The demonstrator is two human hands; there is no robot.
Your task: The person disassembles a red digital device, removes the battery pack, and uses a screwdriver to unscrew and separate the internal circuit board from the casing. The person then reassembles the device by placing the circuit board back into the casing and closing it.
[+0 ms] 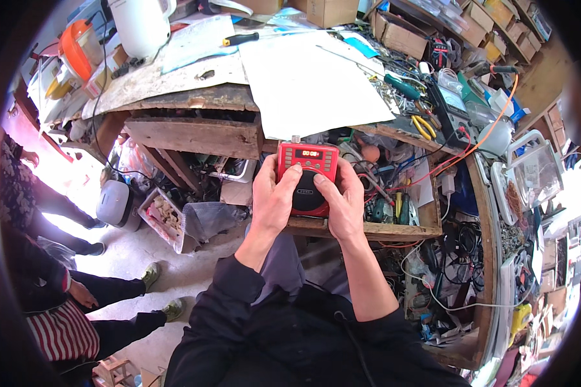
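A red radio (332, 161) sat in both hands near the middle of the view, its lit display (308, 154) toward twelve o'clock and its round black speaker (308, 197) toward six. The left hand (273, 201) held the nine o'clock side, its thumb near the buttons; the right hand (347, 209) held the three o'clock side, its thumb over the speaker's edge. The fingers of both hands were closed around the casing, mostly hidden from sight. From the radio, white paper (316, 80) lay at twelve o'clock on the cluttered desk (226, 98), a screwdriver (241, 39) at eleven, and yellow-handled pliers (424, 127) at two. An open drawer (400, 230) holding tools was at four. A tub (177, 240) rested on the floor (119, 271) at eight.
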